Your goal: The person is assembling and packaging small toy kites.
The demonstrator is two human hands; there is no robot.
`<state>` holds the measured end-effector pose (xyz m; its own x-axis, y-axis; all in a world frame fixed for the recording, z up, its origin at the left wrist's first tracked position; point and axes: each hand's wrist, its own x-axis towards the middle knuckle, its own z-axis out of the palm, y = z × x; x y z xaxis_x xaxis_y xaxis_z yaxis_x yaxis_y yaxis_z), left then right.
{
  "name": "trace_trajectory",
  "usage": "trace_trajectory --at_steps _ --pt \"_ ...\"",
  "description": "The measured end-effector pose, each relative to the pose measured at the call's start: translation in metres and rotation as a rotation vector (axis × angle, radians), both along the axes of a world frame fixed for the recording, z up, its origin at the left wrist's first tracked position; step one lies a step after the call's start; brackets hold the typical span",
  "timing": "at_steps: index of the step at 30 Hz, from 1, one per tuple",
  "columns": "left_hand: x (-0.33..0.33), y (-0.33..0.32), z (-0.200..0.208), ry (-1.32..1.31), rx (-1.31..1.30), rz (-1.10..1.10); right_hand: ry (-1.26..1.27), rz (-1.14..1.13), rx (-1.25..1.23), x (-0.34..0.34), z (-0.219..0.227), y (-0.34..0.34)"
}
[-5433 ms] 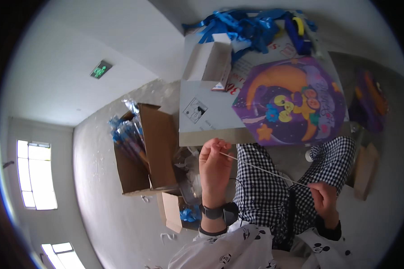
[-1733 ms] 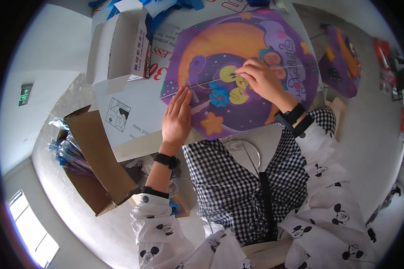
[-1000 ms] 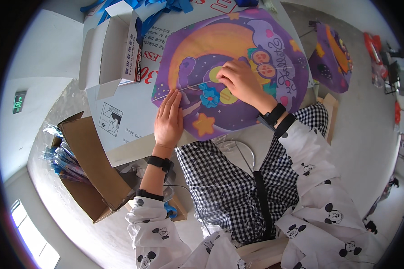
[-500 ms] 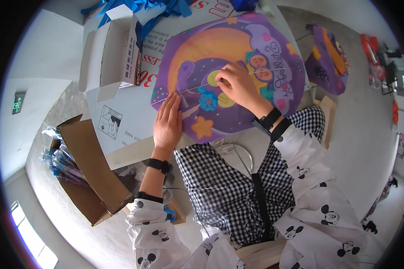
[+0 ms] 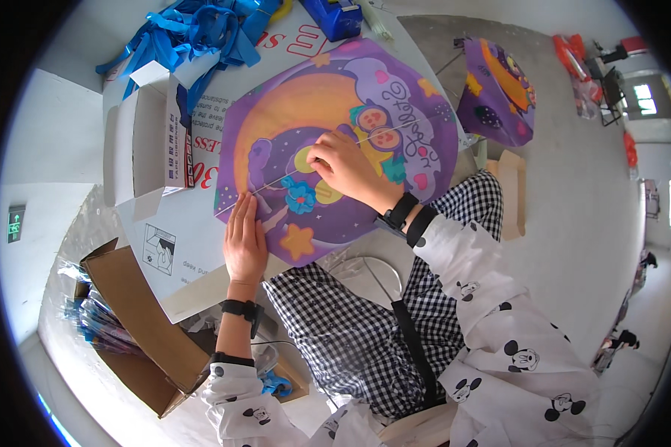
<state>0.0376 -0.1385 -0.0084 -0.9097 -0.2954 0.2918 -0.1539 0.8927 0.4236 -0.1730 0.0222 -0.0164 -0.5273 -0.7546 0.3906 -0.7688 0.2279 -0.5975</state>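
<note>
A large purple sheet (image 5: pixel 283 119), printed with an orange moon, stars and fruit faces, lies on the table before me. Across it runs a thin pale line, a string or slim rod. My left hand (image 5: pixel 244 237) rests flat with fingers stretched out at the sheet's left edge, the fingertips by the end of that line. Near the sheet's middle my right hand (image 5: pixel 344 165) is closed in a pinch over the line; its fingertips hide whatever is between them. A blue flower-shaped piece (image 5: pixel 300 195) sits on the sheet just below the right hand.
Blue ribbons (image 5: pixel 201 37) lie heaped at the far left, near an open white box (image 5: pixel 147 141). A blue tape dispenser (image 5: pixel 335 18) stands at the far edge. Beside the table are a cardboard box (image 5: pixel 138 328) with plastic-wrapped packs and another purple printed piece (image 5: pixel 496 93).
The whole view has shifted, so the table sits further left and lower and more blue ribbon shows. Against the sheet, both hands stay in nearly the same places.
</note>
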Motion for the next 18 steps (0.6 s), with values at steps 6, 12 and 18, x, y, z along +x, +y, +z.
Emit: trace_trajectory --at_steps 6,12,18 --pt "0.002 -0.002 -0.002 0.014 -0.036 0.013 -0.008 -0.005 0.004 0.002 0.002 0.002" --pt "0.002 -0.002 -0.001 0.018 -0.034 0.009 0.033 -0.013 0.053 -0.005 0.000 0.010" --pt "0.003 -0.002 0.001 0.018 -0.025 0.005 0.069 -0.022 0.071 -0.004 0.002 0.011"
